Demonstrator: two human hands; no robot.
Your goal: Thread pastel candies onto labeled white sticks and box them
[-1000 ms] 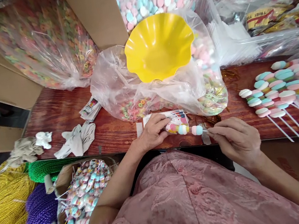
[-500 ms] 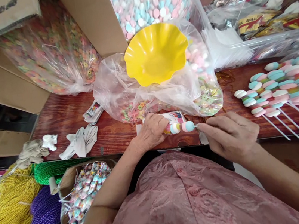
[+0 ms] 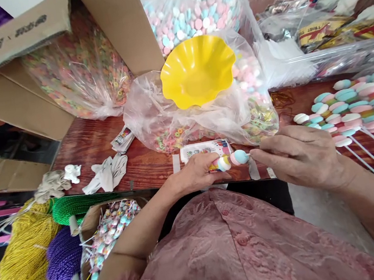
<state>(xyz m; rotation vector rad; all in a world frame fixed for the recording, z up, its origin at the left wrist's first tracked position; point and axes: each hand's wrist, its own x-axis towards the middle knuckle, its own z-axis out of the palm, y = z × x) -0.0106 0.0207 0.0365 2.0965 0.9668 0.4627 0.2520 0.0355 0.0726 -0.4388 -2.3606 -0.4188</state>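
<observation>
Level over the front edge of the table is a candy skewer (image 3: 238,157) with pastel blue, pink, white and yellow pieces. My left hand (image 3: 197,172) is closed round its left end, thumb along the top, hiding that part. My right hand (image 3: 303,159) pinches a thin whitish tip at the skewer's blue end, fingers bent together. Just behind my left hand lies a stack of printed labels (image 3: 206,148). Finished-looking candy skewers (image 3: 355,106) on white sticks lie in a pile to the right of my right hand.
A yellow wavy bowl (image 3: 197,72) rests on clear bags of candy (image 3: 158,135). Behind stand a cardboard box (image 3: 4,88) and a clear plastic bin (image 3: 336,50). Crumpled gloves (image 3: 107,174) lie left. Below are a box of wrapped candies (image 3: 109,232) and coloured cord bundles (image 3: 23,251).
My left hand has turned and lowered, uncovering more of the labels. The skewer and my right hand have shifted slightly right. The left side of the scene has moved rightward in view.
</observation>
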